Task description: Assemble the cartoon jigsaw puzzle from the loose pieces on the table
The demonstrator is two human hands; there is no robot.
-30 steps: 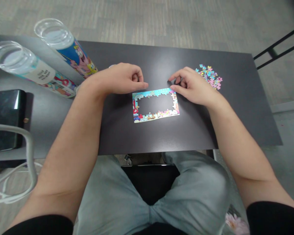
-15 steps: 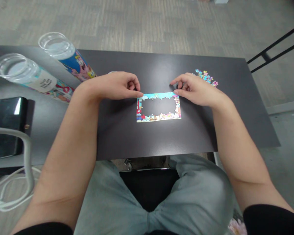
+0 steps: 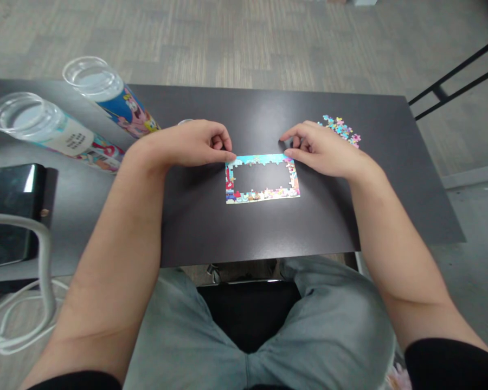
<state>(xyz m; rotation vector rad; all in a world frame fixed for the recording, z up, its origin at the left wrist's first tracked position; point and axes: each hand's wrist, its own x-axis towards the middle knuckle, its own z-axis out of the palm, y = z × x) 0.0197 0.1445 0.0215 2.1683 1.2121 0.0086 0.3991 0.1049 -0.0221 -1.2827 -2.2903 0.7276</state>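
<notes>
A joined border of jigsaw pieces forms a rectangular frame on the dark table, with bare tabletop showing inside it. My left hand rests its thumb tip on the frame's upper left corner, its other fingers loosely curled away from the thumb. At the upper right corner, the thumb of my right hand touches the edge while the index finger stretches out over the table. Neither hand grips a piece. Behind my right hand lies a pile of loose jigsaw pieces, partly hidden by it.
Two clear-topped printed canisters, a blue one and a pale one, are on the left. A glossy black device and a white cable are nearer me. A small round clear object is partly behind my left hand.
The view has shifted very slightly. Both hands stay at the frame's upper corners, and the puzzle border looks the same.
</notes>
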